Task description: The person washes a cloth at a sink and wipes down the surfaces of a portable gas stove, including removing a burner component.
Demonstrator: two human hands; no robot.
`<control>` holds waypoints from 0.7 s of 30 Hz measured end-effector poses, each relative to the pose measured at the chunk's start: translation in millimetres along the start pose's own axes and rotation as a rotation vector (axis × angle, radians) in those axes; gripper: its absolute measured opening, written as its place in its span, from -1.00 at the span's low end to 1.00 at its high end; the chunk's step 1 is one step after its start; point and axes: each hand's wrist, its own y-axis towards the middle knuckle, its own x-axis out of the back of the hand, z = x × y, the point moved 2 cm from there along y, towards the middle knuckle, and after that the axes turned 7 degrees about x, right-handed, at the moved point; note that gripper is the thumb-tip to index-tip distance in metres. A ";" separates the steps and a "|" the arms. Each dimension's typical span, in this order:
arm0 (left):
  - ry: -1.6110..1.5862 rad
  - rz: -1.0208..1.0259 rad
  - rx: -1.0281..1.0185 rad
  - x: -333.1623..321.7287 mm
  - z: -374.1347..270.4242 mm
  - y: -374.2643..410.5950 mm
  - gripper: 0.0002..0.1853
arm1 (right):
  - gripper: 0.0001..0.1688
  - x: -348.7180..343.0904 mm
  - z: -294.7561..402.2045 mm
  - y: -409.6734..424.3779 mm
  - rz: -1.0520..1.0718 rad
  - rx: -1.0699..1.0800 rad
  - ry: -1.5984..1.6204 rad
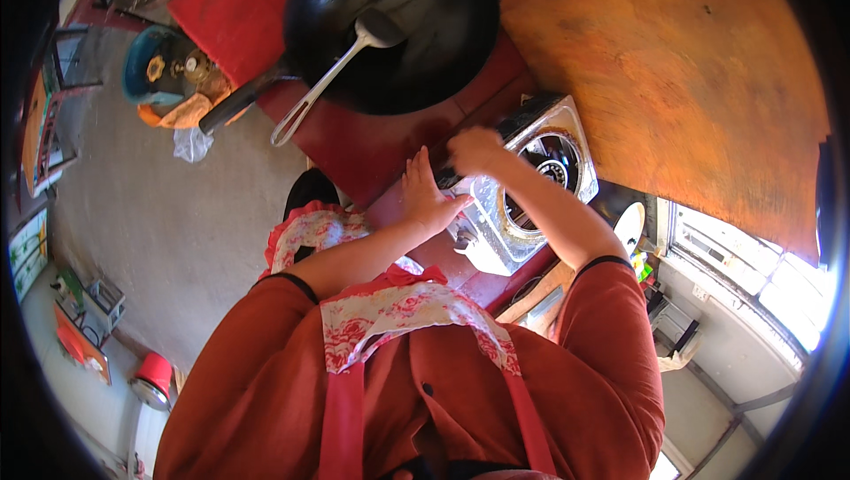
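A portable gas stove (495,241) with a stained metal top and a round burner stands on the dark red tiled counter. My left hand (425,194) is at the stove's near left side, fingers apart, thumb towards the stove's edge. Just beyond it, my right hand (475,150) is curled at the stove's far left corner, beside its black end part; whether it grips anything there is hidden. Farther off stands a large black wok (438,75), with a metal spatula (325,81) lying across its rim, its handle pointing to the lower left.
An orange-brown wooden board (664,81) spans the right beyond the stove. Red cloth (232,15) lies left of the wok. On the floor at the left, a blue basin (136,71) holds a brass-coloured valve fitting. A knife-like blade (546,304) lies near my right elbow.
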 end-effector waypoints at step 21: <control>0.346 0.223 -0.319 -40.9 -80.1 50.5 -0.31 | -0.55 -135.3 -259.2 -96.1 -1.025 -0.681 0.794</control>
